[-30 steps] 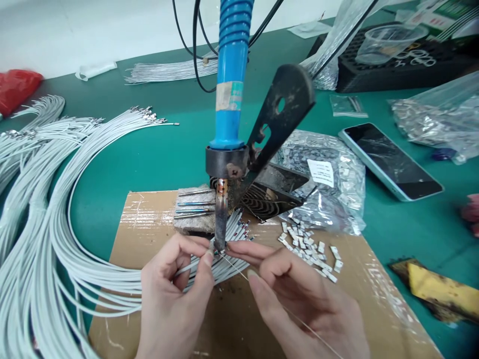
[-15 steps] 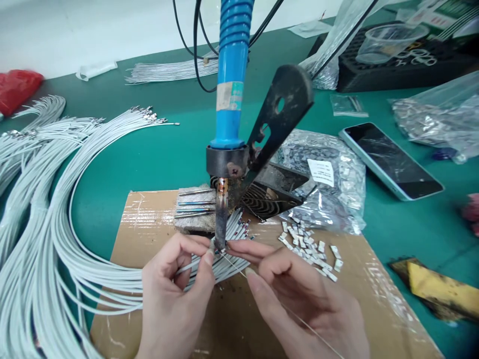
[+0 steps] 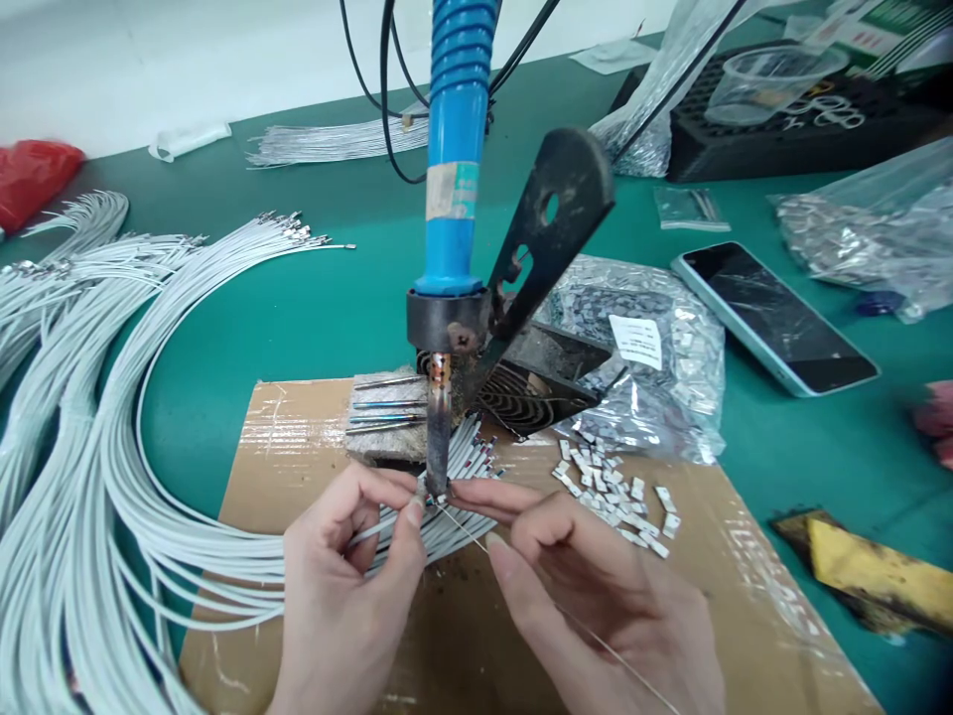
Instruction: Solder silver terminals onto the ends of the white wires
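Observation:
My left hand point(image 3: 357, 566) is closed in a pinch on the end of a white cable point(image 3: 370, 531), right beside the tip of a blue-handled soldering iron point(image 3: 438, 447). The iron points downward in a black metal holder point(image 3: 547, 228). My right hand point(image 3: 603, 586) holds a thin solder wire point(image 3: 468, 530) at the thumb. The wire reaches up to the iron's tip and trails down across the palm. The right forefinger extends to a small piece at the tip, whose details are mostly hidden by fingertips. More white cable ends point(image 3: 473, 462) fan out behind the hands.
Large bundles of white cable point(image 3: 74, 417) fill the left side. Small metal terminals point(image 3: 617, 497) lie loose on the cardboard point(image 3: 298, 427), near a clear bag of parts point(image 3: 670, 348). A phone point(image 3: 774, 318) and a stained yellow object point(image 3: 879, 571) are at right.
The whole view has shifted very slightly. Both hands, the wire and the soldering iron keep the same positions relative to each other.

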A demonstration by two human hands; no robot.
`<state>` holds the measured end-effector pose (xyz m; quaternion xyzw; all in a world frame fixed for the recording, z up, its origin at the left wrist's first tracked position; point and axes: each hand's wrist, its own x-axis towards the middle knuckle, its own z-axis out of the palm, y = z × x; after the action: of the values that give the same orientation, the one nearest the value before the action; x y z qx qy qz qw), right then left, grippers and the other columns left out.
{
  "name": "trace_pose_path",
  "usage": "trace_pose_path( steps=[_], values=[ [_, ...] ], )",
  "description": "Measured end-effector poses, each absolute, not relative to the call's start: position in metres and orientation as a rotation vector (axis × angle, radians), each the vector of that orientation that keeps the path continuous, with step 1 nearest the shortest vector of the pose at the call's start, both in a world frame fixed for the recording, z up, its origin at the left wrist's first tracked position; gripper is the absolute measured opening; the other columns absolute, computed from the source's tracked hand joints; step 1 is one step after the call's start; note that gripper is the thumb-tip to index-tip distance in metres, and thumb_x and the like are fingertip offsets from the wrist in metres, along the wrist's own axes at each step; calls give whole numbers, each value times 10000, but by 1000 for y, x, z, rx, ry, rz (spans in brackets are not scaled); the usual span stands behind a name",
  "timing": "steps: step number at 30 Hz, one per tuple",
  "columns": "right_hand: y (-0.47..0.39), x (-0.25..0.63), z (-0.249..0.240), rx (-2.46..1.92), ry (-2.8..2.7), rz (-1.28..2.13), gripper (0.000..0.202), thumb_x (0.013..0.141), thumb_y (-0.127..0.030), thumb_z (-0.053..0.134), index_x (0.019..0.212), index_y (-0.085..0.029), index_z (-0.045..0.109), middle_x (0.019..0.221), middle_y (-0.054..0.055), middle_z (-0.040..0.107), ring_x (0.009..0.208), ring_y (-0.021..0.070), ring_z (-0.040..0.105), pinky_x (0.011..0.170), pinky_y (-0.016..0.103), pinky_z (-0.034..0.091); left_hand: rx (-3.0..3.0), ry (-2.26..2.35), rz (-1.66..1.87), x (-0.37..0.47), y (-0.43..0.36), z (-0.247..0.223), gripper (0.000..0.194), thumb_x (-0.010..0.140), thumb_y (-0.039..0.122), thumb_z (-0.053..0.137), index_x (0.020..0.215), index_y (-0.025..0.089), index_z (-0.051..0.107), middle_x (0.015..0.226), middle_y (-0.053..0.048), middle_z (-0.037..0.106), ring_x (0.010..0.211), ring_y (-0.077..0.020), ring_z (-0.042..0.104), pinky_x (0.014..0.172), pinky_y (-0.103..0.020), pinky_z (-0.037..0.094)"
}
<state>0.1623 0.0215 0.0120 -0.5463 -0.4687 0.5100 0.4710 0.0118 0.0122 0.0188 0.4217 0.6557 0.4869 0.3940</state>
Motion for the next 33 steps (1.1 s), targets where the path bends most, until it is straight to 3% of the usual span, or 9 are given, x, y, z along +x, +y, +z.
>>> trace_pose_path(
  steps=[10, 21, 27, 33],
  values=[
    [20, 161, 11, -1331, -1104, 1248, 261, 873, -260, 730, 634, -253, 625, 1048, 43, 849, 892, 200, 815, 874, 254, 634, 937, 1726, 1302, 22, 13, 26, 162, 778, 103, 759, 685, 213, 685, 782, 17, 773, 663, -107, 705, 592, -116, 545],
    [22, 162, 13, -1331, -1123, 1258, 268, 873, -282, 731, 631, -246, 621, 1043, 69, 850, 904, 236, 820, 870, 300, 649, 1026, 1681, 1224, 13, 12, 21, 153, 781, 94, 765, 704, 214, 709, 800, 4, 781, 662, -121, 721, 578, -129, 559],
    [21, 162, 12, -1314, -1125, 1249, 248, 861, -244, 748, 642, -254, 631, 981, 42, 847, 926, 221, 815, 878, 276, 634, 954, 1758, 1250, 21, 11, 24, 142, 766, 127, 766, 682, 217, 694, 795, 15, 760, 599, -98, 664, 504, -126, 485],
    [21, 165, 12, -1301, -1123, 1287, 244, 885, -252, 745, 662, -253, 647, 1021, 36, 844, 924, 202, 814, 889, 262, 623, 957, 1786, 1244, 19, 10, 23, 135, 776, 147, 771, 689, 222, 699, 817, -1, 776, 710, -137, 723, 547, -133, 517]
  ],
)
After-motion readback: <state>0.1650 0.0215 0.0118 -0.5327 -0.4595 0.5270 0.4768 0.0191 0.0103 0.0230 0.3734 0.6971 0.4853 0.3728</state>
